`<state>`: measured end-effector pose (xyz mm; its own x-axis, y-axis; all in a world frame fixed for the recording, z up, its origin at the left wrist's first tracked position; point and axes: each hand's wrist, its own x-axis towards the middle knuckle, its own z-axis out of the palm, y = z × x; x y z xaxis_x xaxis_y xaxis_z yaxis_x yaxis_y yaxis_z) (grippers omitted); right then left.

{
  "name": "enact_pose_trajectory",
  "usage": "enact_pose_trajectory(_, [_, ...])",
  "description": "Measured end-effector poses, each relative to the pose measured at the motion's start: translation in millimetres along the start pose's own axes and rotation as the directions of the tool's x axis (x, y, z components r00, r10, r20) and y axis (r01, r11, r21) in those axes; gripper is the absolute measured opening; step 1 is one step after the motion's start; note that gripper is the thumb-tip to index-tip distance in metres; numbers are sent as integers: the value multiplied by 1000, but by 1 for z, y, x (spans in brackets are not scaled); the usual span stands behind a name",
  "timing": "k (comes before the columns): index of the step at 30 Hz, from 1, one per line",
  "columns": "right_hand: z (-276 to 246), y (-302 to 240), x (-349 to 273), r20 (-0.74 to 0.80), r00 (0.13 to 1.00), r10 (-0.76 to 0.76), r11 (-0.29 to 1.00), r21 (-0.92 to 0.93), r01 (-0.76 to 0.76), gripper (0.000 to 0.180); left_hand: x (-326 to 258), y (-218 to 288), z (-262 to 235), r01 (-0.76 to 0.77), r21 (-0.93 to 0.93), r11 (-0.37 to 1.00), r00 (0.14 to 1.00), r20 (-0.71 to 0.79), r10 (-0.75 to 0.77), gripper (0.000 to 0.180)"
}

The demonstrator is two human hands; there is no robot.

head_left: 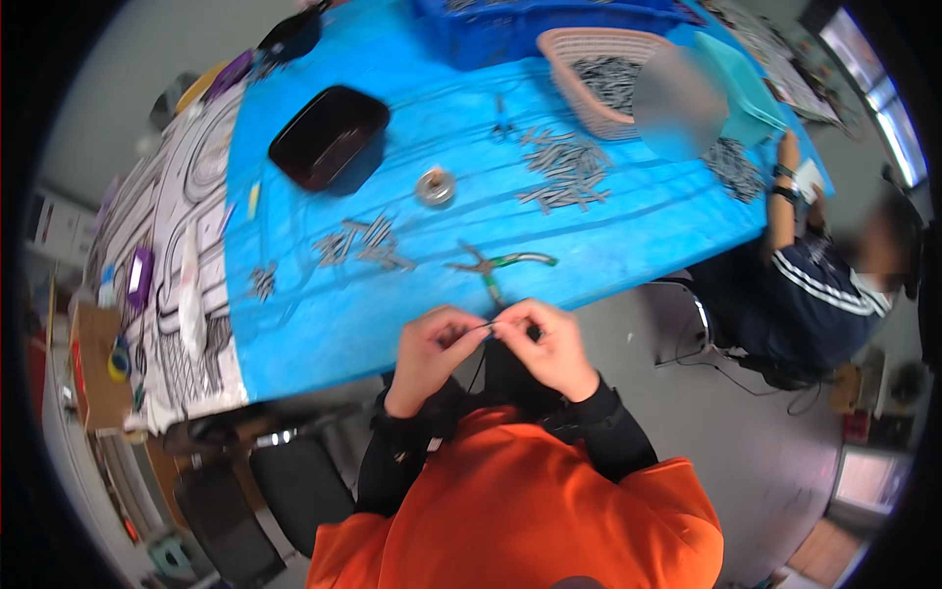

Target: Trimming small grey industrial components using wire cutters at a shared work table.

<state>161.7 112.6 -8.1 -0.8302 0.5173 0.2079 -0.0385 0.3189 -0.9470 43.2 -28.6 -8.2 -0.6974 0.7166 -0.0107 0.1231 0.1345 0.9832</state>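
My left hand (429, 351) and my right hand (551, 346) meet at the table's near edge, fingertips almost touching. Between them they pinch a small, thin, dark piece (490, 324), too small and blurred to name. Just beyond my fingers lie pliers (483, 263) with green handles, spread apart on the blue table cover (461, 228). Short grey rod-like pieces (368, 241) lie in a loose pile to the left of the pliers. A bigger pile of similar grey pieces (566, 173) lies farther off to the right.
A round metal tin (435, 187) and a dark bin (312, 162) stand beyond the pliers. At the back are a blue crate (476, 44), a pink basket (569, 74) and a teal basket (751, 103). A co-worker (819, 294) sits at right; black chairs (299, 481) stand lower left.
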Motion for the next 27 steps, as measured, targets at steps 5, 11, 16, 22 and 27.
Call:
enact_pose_trajectory(5, [0, -5, 13, 114, 989, 96, 994, 49, -102, 7, 1, -5, -9, -3, -126, 992, 998, 58, 11, 9])
enact_pose_trajectory(11, [8, -3, 17, 109, 993, 39, 999, 26, -42, 8, 3, -3, -14, -79, 45, 996, 997, 7, 79, 6])
enact_pose_trajectory(16, [7, -12, 28, 98, 983, -154, 908, -378, 180, 53, 1, -12, -19, -112, 55, 992, 980, -158, 119, 7])
enact_pose_trajectory(22, [-5, -9, 37, 68, 998, 5, 592, -805, 52, 98, 9, -25, -32, -108, 13, 994, 941, -323, 106, 7])
enact_pose_trajectory(27, [-3, -8, 46, 185, 983, -17, 526, -834, 166, 57, 18, -29, -39, -10, -153, 988, 918, -393, -52, 6])
